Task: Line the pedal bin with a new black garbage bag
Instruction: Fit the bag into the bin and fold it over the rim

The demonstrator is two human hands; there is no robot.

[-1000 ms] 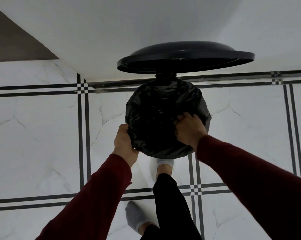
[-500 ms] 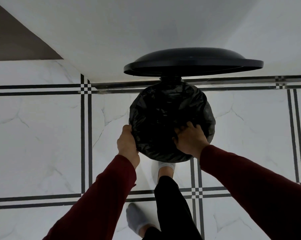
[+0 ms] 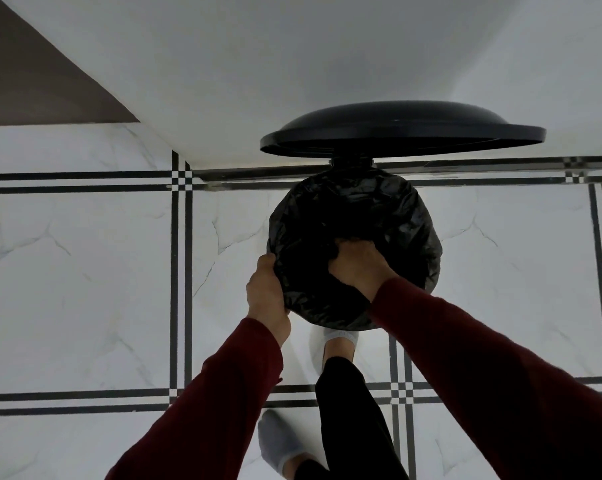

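black garbage bag (image 3: pixel 389 216) over bin, both hands gripping

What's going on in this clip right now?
A person is fitting a black garbage bag into a pedal bin whose lid stands open, with one foot at the bin's base. The left hand grips the bag at the bin's left edge, while the right hand reaches down inside the bag. The bag already covers the bin's opening.

Black garbage bag (image 3: pixel 379 216), black bin lid (image 3: pixel 396 129). Dark red sleeves (image 3: pixel 216 410), grey socks (image 3: pixel 279 441), black trouser leg (image 3: pixel 348 420). White marbled floor tiles (image 3: pixel 78 271) with black double-line borders.
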